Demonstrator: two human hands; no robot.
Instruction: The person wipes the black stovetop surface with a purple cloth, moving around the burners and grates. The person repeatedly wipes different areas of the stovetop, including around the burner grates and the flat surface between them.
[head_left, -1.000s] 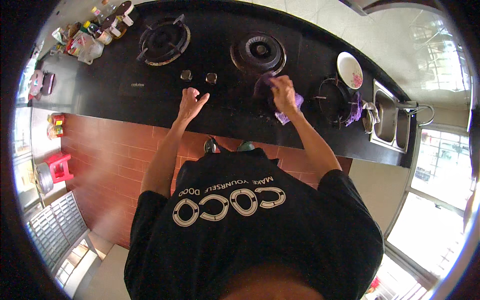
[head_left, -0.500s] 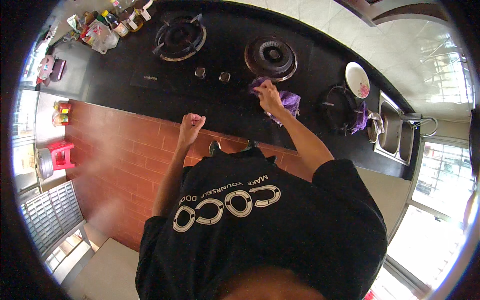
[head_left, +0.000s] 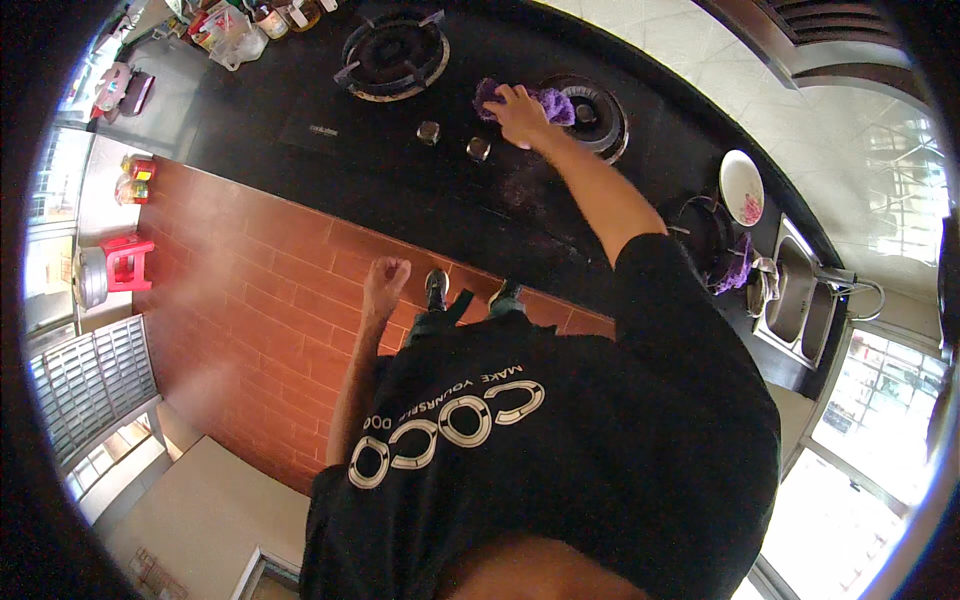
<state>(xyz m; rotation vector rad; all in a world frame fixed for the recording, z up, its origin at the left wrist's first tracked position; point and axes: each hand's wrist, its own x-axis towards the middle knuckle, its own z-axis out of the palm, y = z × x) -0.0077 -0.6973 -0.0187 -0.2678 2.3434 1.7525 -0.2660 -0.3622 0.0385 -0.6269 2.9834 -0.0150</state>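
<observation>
My right hand (head_left: 520,112) presses a purple cloth (head_left: 557,106) onto the black gas cooktop, its fingers closed over the fabric. The cloth reaches over the left edge of the right burner (head_left: 600,120), which has no pan support on it. Just nearer than the hand are two control knobs, a left knob (head_left: 428,132) and a right knob (head_left: 478,149). A damp-looking smear (head_left: 522,190) marks the dark surface in front of them. My left hand (head_left: 386,285) hangs over the floor before the counter, fingers curled in toward the thumb, with nothing visible in it.
The left burner (head_left: 395,55) carries its pan support. To the right, a loose pan support (head_left: 705,222) lies near a white floral dish (head_left: 742,187), a second purple cloth (head_left: 735,266), a greyish cloth (head_left: 764,287) and the sink (head_left: 793,285). Bottles (head_left: 270,20) and a plastic bag (head_left: 238,40) stand far left.
My right hand has slid the purple cloth away from me, from the counter's front part up to the right burner. My left hand has dropped slightly lower, still curled. The view has shifted a little.
</observation>
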